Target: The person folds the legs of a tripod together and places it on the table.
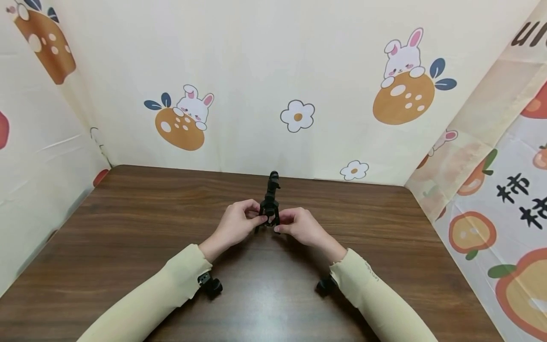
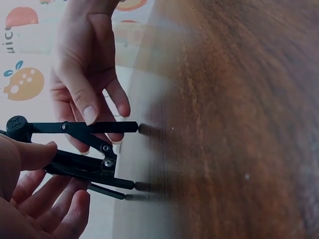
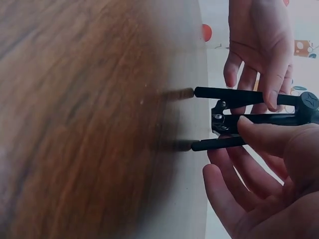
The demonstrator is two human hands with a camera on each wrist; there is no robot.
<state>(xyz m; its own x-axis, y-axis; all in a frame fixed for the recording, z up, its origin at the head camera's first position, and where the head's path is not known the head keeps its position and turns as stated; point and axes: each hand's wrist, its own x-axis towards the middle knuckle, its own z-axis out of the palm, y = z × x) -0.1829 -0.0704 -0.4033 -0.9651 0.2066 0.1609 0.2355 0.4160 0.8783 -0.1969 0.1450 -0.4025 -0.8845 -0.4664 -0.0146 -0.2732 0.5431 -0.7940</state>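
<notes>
- A black tripod [image 1: 270, 205] is stood upright, legs spread, on the brown wood-grain tabletop [image 1: 128, 228], near its far edge.
- One tripod leg is pinched by the fingers of the left hand [image 1: 237, 221] (thumb against the leg).
- Another leg is pinched by the right hand [image 1: 302, 227].
- Rabbits and flowers are printed on the backdrop [image 1: 252, 57] behind.

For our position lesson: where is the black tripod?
In the head view, the black tripod is just below centre, between the left hand and right hand, toward the far side of the table.
</notes>
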